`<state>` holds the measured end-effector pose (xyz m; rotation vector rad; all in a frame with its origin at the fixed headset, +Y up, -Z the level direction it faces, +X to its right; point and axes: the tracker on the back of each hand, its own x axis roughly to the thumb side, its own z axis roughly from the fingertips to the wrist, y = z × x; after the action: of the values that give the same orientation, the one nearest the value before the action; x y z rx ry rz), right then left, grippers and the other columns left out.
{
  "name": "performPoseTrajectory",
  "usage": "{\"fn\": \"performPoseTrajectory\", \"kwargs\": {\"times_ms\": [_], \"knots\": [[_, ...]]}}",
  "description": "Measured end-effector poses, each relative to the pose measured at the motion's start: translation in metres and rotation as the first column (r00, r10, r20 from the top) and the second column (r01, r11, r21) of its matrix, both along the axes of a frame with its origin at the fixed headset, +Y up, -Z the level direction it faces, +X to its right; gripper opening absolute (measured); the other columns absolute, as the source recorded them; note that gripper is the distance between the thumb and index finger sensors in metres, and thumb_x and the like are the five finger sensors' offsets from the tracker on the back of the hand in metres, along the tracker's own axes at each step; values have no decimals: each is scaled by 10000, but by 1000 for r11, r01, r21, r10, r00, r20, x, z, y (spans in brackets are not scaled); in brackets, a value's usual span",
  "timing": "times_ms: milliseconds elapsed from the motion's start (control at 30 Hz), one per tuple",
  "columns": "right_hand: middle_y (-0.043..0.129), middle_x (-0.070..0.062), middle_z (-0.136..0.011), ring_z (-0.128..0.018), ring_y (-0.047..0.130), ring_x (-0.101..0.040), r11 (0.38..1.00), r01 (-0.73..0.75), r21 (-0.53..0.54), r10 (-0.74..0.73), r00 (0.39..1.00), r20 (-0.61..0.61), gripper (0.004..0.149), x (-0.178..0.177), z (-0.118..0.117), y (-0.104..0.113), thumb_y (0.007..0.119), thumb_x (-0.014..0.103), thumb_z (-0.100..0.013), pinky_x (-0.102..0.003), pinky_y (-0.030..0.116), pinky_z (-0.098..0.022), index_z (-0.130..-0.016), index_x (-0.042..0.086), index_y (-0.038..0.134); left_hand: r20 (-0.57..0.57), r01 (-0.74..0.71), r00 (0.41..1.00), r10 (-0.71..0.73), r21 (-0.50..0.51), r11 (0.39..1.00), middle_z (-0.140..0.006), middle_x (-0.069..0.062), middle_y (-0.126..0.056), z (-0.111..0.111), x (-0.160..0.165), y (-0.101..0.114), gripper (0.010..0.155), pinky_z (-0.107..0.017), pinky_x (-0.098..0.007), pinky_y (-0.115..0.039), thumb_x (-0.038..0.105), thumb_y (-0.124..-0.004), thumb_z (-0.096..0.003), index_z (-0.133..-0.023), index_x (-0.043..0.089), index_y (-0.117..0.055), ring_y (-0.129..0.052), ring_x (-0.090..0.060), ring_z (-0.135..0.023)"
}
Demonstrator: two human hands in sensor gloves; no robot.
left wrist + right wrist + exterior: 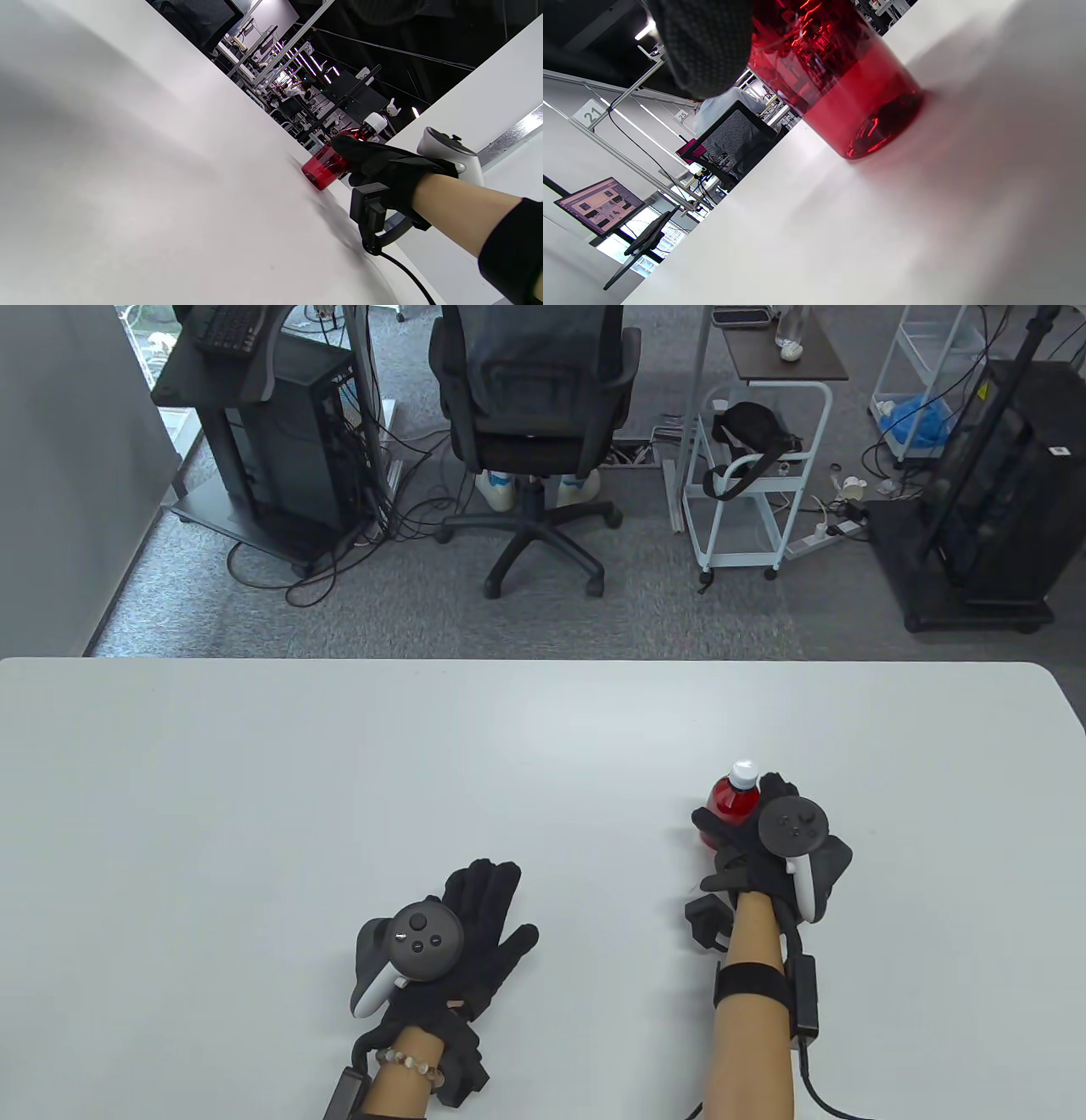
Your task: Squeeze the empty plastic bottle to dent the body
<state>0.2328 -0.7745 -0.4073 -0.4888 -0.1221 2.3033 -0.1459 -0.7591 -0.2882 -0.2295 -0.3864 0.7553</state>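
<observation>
Black glove fabric covers both hands, each with a tracker strapped to its back. Nearest the lower edge of the table view, the left hand (462, 937) is laid flat on the white table (254, 780), palm down, with its fingers stretched out and slightly spread; nothing is held by it. A beaded bracelet (411, 1060) is seen on that wrist.

A little farther up and well to the right, the right hand (764, 848) is wrapped around a red transparent plastic bottle (728, 806). The bottle is stood upright on the table near its right side, with its base resting on the surface, as is shown clearly in the right wrist view (857, 106). Its white cap (744, 770) is left uncovered above the hand. In the left wrist view the gloved fingers (360, 150) are seen closed across the bottle's upper body, while the lower part of the body (324, 169) is left exposed. Whether the wall is dented under the fingers cannot be told.

Beyond the far table edge, a black office chair (534, 415), a white wheeled cart (755, 492) and a dark computer stand (271, 449) are seen on grey carpet.
</observation>
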Motion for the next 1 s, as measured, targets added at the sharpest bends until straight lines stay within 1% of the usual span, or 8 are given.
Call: {"fn": "performPoseTrajectory", "kwargs": {"times_ms": [100, 233, 400, 467, 667, 767, 933, 1000], "knots": [[214, -297, -1202, -1058, 235, -543, 997, 65, 28, -66, 996, 51, 932, -1, -3, -5, 848, 460, -530, -737, 100, -647, -1166, 69, 288, 7, 3, 1000, -3, 9, 1000, -1242, -148, -101, 1, 1, 1, 732, -686, -658, -50, 575, -553, -654, -1183, 251, -165, -61, -419, -1129], [277, -308, -1199, -1050, 301, -557, 994, 92, 52, -95, 994, 50, 895, 0, -2, -7, 850, 453, -535, -747, 132, -646, -1156, 94, 315, 14, -2, 1000, 2, -4, 1000, -1245, -154, -116, -1, 2, -1, 729, -687, -660, -54, 573, -555, -654, -1185, 252, -173, -78, -428, -1131], [593, -238, -1112, -976, 634, -509, 979, 84, 188, -80, 996, -30, 911, -3, 7, 2, 876, 432, -518, -744, 279, -667, -1120, 30, 323, 23, -3, 1000, 3, -21, 1000, -1245, -154, -119, -3, 2, -4, 731, -686, -660, -54, 574, -555, -653, -1185, 251, -173, -82, -427, -1132], [606, -202, -1101, -945, 700, -468, 971, 80, 225, -70, 996, -53, 908, -9, 18, 9, 892, 409, -508, -746, 315, -661, -1113, 51, 318, 31, -6, 1000, 6, -27, 1000, -1245, -158, -120, -3, 3, -4, 730, -686, -659, -53, 573, -555, -654, -1186, 247, -175, -82, -430, -1131], [561, -183, -1109, -959, 654, -464, 937, 177, 300, -138, 979, -147, 928, -36, 65, 30, 916, 309, -495, -727, 465, -676, -1127, 80, 277, 54, -20, 998, 21, -20, 1000, -1246, -162, -135, 0, 6, -3, 729, -686, -659, -58, 571, -557, -653, -1190, 236, -197, -95, -435, -1130], [631, -171, -1075, -923, 713, -444, 910, 237, 339, -185, 966, -181, 860, -50, 85, 37, 941, 302, -469, -693, 563, -666, -1109, 78, 412, 65, -29, 997, 30, -8, 1000, -1246, -164, -141, 4, 6, 1, 728, -686, -660, -58, 570, -557, -653, -1191, 233, -202, -100, -436, -1131], [742, -96, -984, -867, 799, -373, 909, 141, 391, -87, 985, -151, 770, -67, 106, 36, 952, 322, -447, -623, 704, -621, -1051, 93, 532, 71, -45, 996, 45, 5, 999, -1247, -165, -145, 7, 7, 4, 727, -687, -660, -60, 570, -557, -653, -1192, 233, -204, -102, -435, -1132], [803, -74, -932, -821, 856, -335, 892, 166, 421, -116, 983, -142, 698, -68, 111, 37, 953, 328, -439, -585, 757, -592, -1003, 108, 606, 73, -43, 996, 42, 6, 999, -1248, -167, -154, 7, 7, 4, 728, -687, -659, -61, 569, -558, -653, -1193, 230, -207, -107, -436, -1133]]}}
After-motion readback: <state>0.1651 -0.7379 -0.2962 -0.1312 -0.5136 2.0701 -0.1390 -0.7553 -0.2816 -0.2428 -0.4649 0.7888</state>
